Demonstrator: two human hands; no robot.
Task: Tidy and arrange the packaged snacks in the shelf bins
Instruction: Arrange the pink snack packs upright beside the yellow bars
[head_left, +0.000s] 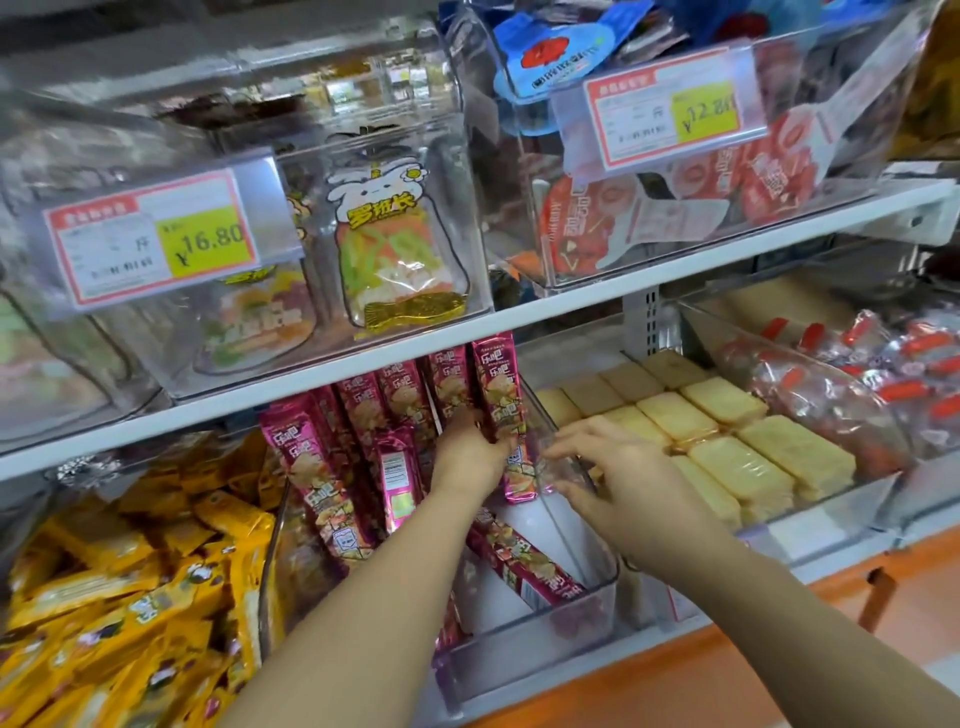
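Mid-straightening: a long magenta foil snack pkt (500, 387) is gripped by the left hand (467, 453) in the clear plastic bin (524, 631), the right hand (621, 470) held open alongside; next, it probably needs standing flush w/ the row of like pkts (363, 410).

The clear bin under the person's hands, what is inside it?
Pink snack packs stand in it at the back and left, the left hand gripping one. One more pink pack lies flat near the front. The left forearm covers part of the bin floor.
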